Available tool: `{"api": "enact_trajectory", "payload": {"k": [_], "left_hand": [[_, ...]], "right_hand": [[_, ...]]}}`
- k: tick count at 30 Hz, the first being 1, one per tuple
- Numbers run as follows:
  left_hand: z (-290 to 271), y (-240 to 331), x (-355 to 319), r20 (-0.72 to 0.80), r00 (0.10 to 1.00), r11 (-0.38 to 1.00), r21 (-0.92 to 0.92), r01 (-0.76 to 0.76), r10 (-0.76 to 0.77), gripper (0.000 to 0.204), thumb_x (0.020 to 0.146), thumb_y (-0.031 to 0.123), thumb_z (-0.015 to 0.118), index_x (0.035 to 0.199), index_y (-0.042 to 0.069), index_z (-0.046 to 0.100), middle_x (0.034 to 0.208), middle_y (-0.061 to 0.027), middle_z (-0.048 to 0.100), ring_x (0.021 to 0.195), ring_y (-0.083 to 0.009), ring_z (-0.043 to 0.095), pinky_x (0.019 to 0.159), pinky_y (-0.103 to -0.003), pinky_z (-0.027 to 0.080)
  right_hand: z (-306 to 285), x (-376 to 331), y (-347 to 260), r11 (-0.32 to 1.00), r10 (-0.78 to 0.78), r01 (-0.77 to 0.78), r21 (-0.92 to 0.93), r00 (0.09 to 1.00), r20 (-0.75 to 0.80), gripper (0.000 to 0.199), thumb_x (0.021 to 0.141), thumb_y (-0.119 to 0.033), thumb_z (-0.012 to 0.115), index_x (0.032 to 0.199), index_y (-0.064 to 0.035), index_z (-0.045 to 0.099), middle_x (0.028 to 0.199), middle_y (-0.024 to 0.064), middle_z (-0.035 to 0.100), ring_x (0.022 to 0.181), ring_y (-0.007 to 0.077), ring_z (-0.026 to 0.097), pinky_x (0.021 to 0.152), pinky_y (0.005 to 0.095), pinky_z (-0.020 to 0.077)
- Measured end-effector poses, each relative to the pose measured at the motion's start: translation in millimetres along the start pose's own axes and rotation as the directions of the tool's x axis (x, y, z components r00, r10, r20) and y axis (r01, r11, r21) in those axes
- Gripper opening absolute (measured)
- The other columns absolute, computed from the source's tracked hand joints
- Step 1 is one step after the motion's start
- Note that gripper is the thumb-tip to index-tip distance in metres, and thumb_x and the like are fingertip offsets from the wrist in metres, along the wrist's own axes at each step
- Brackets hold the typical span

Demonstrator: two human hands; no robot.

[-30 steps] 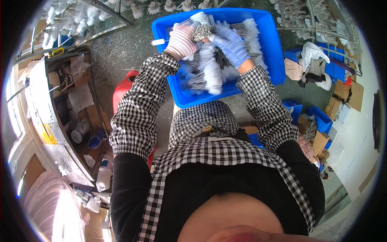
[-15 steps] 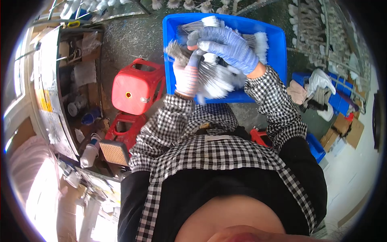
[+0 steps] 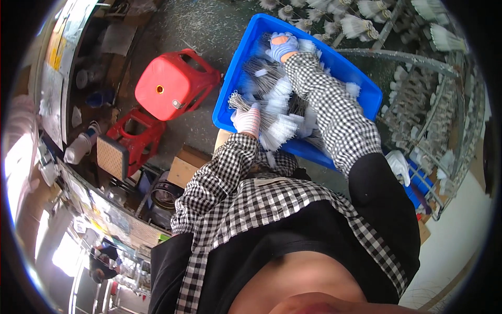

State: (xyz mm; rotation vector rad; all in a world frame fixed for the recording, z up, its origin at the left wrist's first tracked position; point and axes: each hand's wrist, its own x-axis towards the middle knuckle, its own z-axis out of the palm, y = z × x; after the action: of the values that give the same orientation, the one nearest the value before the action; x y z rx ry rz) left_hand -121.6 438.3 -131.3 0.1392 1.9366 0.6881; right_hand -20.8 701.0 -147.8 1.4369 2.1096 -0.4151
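The left hand (image 3: 247, 119), in a pale striped glove, is closed around a bundle (image 3: 282, 131) of brushes, pinching it at the wire stems. Looped wire ends (image 3: 238, 100) poke out past the fingers on the far side, and white bristles fan out toward the right. The bundle is over the near left part of the bin (image 3: 230, 83), a blue tub. The right hand (image 3: 282, 46), in a bluish striped glove, is well apart from the left, down at the far end of the bin. Its fingers are bent; whether they pinch anything cannot be told.

More brushes (image 3: 261, 70) lie in the bin between the hands, grey stems and white bristles mixed together. The right sleeve (image 3: 334, 110), in black and white check, crosses over the bin and hides part of it. The left sleeve (image 3: 219, 167) and the apron (image 3: 261, 209) bear the same check.

Left of the bin stands a red stool (image 3: 162, 86), with a second stool (image 3: 141, 131) and a tan pad (image 3: 112, 157) just beside it. A cardboard box (image 3: 188, 162) is near the left sleeve. Brush bundles hang about a metal rack (image 3: 408, 58) beyond the bin.
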Motion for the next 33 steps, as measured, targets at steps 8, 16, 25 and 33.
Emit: {"api": "enact_trajectory", "payload": {"k": [8, 16, 25, 33], "left_hand": [[19.0, -2.6, 19.0, 0.093, 0.963, 0.930, -0.251, 0.269, -0.254, 0.063, 0.075, 0.009, 0.074, 0.131, 0.001, 0.049, 0.115, -0.0143, 0.063, 0.096, -0.0272, 0.064, 0.085, -0.040, 0.053], [20.5, -3.8, -13.7, -0.259, 0.944, 0.978, -0.055, 0.200, -0.207, 0.091, 0.063, 0.027, 0.089, 0.133, -0.008, 0.042, 0.126, -0.0257, 0.059, 0.113, -0.0344, 0.060, 0.101, -0.040, 0.047], [19.1, 6.8, -27.1, 0.214, 0.941, 0.714, -0.614, 0.337, -0.261, 0.073, 0.073, 0.001, 0.082, 0.135, -0.004, 0.044, 0.120, -0.0157, 0.065, 0.100, -0.0289, 0.068, 0.088, -0.040, 0.058], [24.2, -2.9, -0.5, 0.226, 0.967, 0.894, -0.397, 0.205, -0.122, 0.079, 0.067, 0.012, 0.088, 0.133, -0.003, 0.046, 0.121, -0.0205, 0.062, 0.101, -0.0313, 0.066, 0.086, -0.038, 0.058]], "right_hand": [[15.8, 18.4, -6.4, 0.979, 0.121, -0.099, -0.177, 0.986, 0.116, 0.062, 0.077, -0.056, 0.074, 0.125, -0.0176, 0.065, 0.126, 0.0053, 0.064, 0.120, 0.0288, 0.058, 0.099, 0.0445, 0.0446], [9.2, -38.3, 40.5, 0.956, 0.028, -0.027, 0.293, 1.000, 0.001, 0.066, 0.072, -0.053, 0.073, 0.125, -0.0162, 0.058, 0.118, 0.0177, 0.067, 0.109, 0.0340, 0.065, 0.094, 0.0446, 0.0503], [-20.2, -23.1, 6.8, 0.937, -0.347, 0.342, 0.079, 0.872, 0.344, 0.087, 0.075, -0.059, 0.071, 0.146, -0.0157, 0.046, 0.133, 0.0170, 0.061, 0.126, 0.0322, 0.056, 0.106, 0.0409, 0.0430], [-18.0, 21.0, -63.8, 0.938, -0.336, 0.320, 0.131, 0.760, 0.556, 0.090, 0.065, -0.055, 0.085, 0.131, 0.0017, 0.060, 0.132, 0.0206, 0.062, 0.123, 0.0326, 0.060, 0.103, 0.0429, 0.0471]]}}
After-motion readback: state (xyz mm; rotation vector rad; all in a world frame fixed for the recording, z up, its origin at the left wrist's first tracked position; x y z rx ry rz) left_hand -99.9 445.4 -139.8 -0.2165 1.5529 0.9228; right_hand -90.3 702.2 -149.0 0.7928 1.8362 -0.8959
